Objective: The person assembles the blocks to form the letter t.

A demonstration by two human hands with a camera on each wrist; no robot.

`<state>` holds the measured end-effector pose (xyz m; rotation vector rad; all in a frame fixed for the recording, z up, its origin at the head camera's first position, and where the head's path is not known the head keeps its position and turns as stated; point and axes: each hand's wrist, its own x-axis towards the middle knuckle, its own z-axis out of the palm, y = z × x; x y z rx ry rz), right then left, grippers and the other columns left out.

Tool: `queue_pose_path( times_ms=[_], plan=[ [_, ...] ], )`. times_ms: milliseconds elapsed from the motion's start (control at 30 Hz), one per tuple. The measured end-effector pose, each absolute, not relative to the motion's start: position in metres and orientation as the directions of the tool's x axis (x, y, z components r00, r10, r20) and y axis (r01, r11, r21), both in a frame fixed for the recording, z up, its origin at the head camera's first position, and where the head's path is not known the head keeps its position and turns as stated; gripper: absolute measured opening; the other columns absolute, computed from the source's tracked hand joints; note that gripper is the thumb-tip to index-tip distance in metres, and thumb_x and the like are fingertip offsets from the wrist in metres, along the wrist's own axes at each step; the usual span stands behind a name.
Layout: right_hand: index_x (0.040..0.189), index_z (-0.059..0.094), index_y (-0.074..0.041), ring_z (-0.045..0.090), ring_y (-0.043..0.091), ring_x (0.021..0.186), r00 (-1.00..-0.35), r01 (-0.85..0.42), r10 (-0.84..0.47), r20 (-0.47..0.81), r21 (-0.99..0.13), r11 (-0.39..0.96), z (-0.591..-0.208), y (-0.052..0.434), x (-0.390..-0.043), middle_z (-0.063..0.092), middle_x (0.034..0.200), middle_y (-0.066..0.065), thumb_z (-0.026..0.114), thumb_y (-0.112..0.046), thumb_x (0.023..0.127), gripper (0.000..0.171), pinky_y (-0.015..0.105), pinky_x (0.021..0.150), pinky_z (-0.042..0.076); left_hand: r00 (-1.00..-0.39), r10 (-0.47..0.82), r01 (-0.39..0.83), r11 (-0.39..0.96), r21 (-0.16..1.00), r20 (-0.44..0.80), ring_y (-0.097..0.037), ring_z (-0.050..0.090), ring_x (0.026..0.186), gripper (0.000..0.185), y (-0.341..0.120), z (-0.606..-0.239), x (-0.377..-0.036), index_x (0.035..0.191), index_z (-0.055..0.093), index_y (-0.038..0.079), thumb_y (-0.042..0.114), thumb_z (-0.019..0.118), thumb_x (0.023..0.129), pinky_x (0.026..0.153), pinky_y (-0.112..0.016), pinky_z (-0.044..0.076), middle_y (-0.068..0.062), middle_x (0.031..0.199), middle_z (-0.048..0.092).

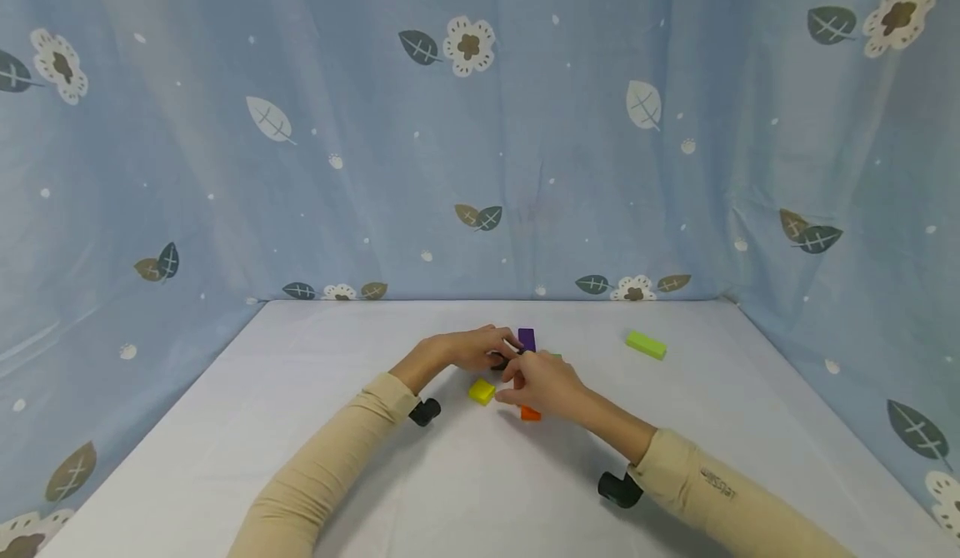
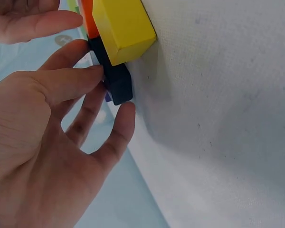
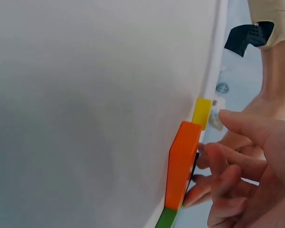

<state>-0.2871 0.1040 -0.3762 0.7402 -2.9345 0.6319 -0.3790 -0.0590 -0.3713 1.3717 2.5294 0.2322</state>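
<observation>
Left hand (image 1: 474,349): thumb and fingers curled about the black block (image 2: 119,85), a grip plain in the left wrist view; the head view shows only a dark part of the block beneath the fingers.
Right hand (image 1: 547,387): fingers loosely bent, holding nothing, beside the orange block (image 3: 183,166); the right wrist view bares the block's long face, whereas the head view leaves chiefly its near end visible.
Yellow block (image 1: 482,391): on the table between the hands; overlaps the black block in the left wrist view, yet lies apart from the orange end in the head view.
Green block (image 3: 167,218): at the orange block's end in the right wrist view; contact cannot be told.
Purple block (image 1: 527,339): just beyond the hands.
Light-green block (image 1: 646,345): well apart, far right.
White-covered table (image 1: 187,458): backed by a leaf-and-flower curtain (image 1: 345,58).
</observation>
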Motion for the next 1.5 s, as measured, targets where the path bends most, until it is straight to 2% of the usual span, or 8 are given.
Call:
queue_pose_path(
  times_ms=[200, 467, 700, 867, 1167, 1500],
  plan=[
    [0.085, 0.072, -0.014, 0.048, 0.005, 0.049, -0.882, -0.471, -0.445, 0.158, -0.356, 0.807, -0.378, 0.094, -0.288, 0.058, 0.057, -0.010, 0.072, -0.041, 0.072, 0.030, 0.021, 0.045, 0.040, -0.512, 0.848, 0.796, 0.528, 0.296, -0.138, -0.018, 0.040, 0.117, 0.032, -0.061, -0.372, -0.382, 0.113, 0.065, 0.023, 0.006, 0.047, 0.093, 0.102, -0.036, 0.032, -0.001, 0.131, 0.045],
    [0.082, 0.074, -0.014, 0.051, 0.004, 0.055, -0.876, -0.483, -0.449, 0.178, -0.348, 0.804, -0.385, 0.090, -0.288, 0.065, 0.065, -0.009, 0.073, -0.040, 0.072, 0.028, 0.017, 0.049, 0.040, -0.498, 0.857, 0.798, 0.511, 0.320, -0.129, -0.018, 0.039, 0.118, 0.035, -0.062, -0.373, -0.382, 0.117, 0.062, 0.020, 0.003, 0.045, 0.092, 0.102, -0.036, 0.031, -0.003, 0.133, 0.043],
    [0.082, 0.074, -0.012, 0.053, 0.003, 0.056, -0.867, -0.497, -0.467, 0.174, -0.368, 0.786, -0.384, 0.090, -0.289, 0.067, 0.068, -0.007, 0.073, -0.038, 0.072, 0.027, 0.016, 0.050, 0.042, -0.508, 0.850, 0.786, 0.524, 0.329, -0.140, -0.019, 0.038, 0.119, 0.035, -0.062, -0.372, -0.382, 0.115, 0.064, 0.020, 0.002, 0.044, 0.092, 0.103, -0.038, 0.030, -0.003, 0.133, 0.042],
    [0.083, 0.074, -0.012, 0.054, 0.003, 0.057, -0.870, -0.492, -0.467, 0.159, -0.361, 0.793, -0.383, 0.090, -0.291, 0.068, 0.070, -0.007, 0.073, -0.039, 0.072, 0.029, 0.016, 0.051, 0.043, -0.502, 0.854, 0.795, 0.518, 0.316, -0.137, -0.019, 0.038, 0.120, 0.034, -0.062, -0.373, -0.382, 0.114, 0.064, 0.021, 0.004, 0.044, 0.093, 0.103, -0.037, 0.030, -0.003, 0.133, 0.043],
    [0.080, 0.073, -0.014, 0.051, 0.003, 0.054, -0.882, -0.467, -0.455, 0.124, -0.364, 0.806, -0.381, 0.086, -0.293, 0.064, 0.064, -0.010, 0.075, -0.040, 0.070, 0.028, 0.018, 0.050, 0.042, -0.531, 0.832, 0.761, 0.553, 0.340, -0.163, -0.015, 0.036, 0.121, 0.034, -0.064, -0.373, -0.384, 0.115, 0.063, 0.023, 0.006, 0.043, 0.094, 0.105, -0.035, 0.028, 0.004, 0.136, 0.041],
    [0.088, 0.071, -0.013, 0.052, 0.006, 0.058, -0.904, -0.402, -0.426, 0.036, -0.412, 0.818, -0.385, 0.084, -0.297, 0.062, 0.066, -0.009, 0.075, -0.043, 0.068, 0.035, 0.020, 0.051, 0.042, -0.522, 0.836, 0.759, 0.545, 0.356, -0.169, -0.016, 0.036, 0.121, 0.033, -0.064, -0.375, -0.386, 0.114, 0.064, 0.025, 0.008, 0.042, 0.095, 0.105, -0.038, 0.028, 0.004, 0.137, 0.040]
  ],
)
